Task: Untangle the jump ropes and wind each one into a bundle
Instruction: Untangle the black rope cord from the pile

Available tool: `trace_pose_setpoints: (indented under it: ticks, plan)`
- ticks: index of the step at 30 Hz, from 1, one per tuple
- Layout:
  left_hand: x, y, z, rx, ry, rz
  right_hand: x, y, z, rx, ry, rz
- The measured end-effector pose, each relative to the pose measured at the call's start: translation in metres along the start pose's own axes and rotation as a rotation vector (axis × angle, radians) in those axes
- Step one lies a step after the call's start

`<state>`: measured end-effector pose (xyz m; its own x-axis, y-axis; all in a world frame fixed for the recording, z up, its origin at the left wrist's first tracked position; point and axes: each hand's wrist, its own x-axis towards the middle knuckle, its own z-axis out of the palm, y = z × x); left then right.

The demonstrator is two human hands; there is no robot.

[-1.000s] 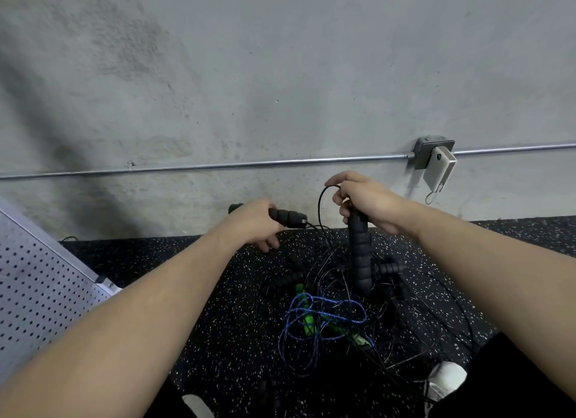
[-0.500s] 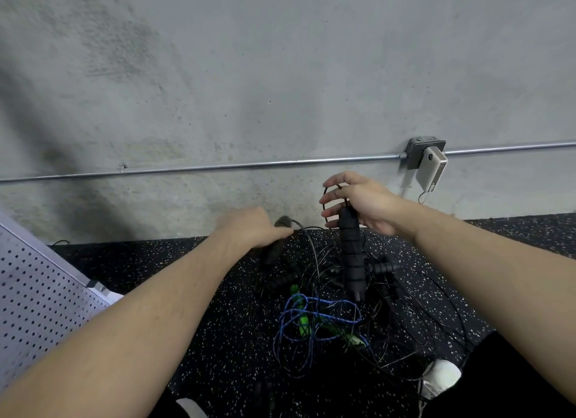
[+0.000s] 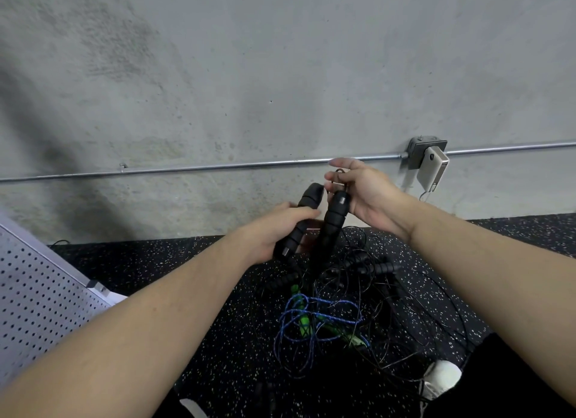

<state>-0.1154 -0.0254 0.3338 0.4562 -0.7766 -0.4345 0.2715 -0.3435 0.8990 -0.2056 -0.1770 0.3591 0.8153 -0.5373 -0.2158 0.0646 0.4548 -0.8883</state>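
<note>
A tangle of jump ropes point(image 3: 358, 296) lies on the black speckled floor: thin black cords, a blue cord point(image 3: 314, 311) and green handles point(image 3: 304, 322). My left hand point(image 3: 277, 227) grips a ribbed black foam handle point(image 3: 307, 205), tilted up to the right. Right beside it stands a second black handle point(image 3: 333, 221), almost parallel to the first. My right hand point(image 3: 364, 190) is at its top end, fingers pinching the thin black cord point(image 3: 338, 182) where it leaves the handle. More black handles point(image 3: 378, 266) rest in the pile below.
A concrete wall with a metal conduit point(image 3: 218, 167) and a junction box point(image 3: 428, 154) rises just behind the pile. A white perforated panel point(image 3: 40, 305) slants in at the left. White shoe tips point(image 3: 442, 378) show at the bottom right, beside the cords.
My left hand has swung its handle up from pointing right to standing beside the right hand's handle. The two handles have come together, and both hands have risen slightly.
</note>
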Motion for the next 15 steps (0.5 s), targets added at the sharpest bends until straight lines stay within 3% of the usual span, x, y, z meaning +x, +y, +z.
trace_pose_setpoints:
  ticks: [5, 8, 10, 12, 15]
  plan:
    - [-0.009, 0.001, 0.008, -0.082, -0.148, 0.036, 0.001, -0.004, 0.004, 0.088, 0.046, -0.045]
    - [-0.009, 0.004, 0.008, -0.157, -0.106, 0.087, 0.0, -0.006, 0.001, 0.004, 0.066, -0.032]
    - [-0.009, 0.008, 0.006, -0.158, -0.088, 0.102, -0.001, -0.004, -0.003, -0.186, 0.097, 0.0]
    - [-0.01, 0.012, 0.002, -0.157, -0.101, 0.092, -0.006, -0.003, -0.009, -0.538, 0.118, -0.011]
    - [-0.013, 0.017, -0.006, -0.135, -0.15, 0.07, -0.007, -0.003, -0.018, -1.011, 0.077, -0.211]
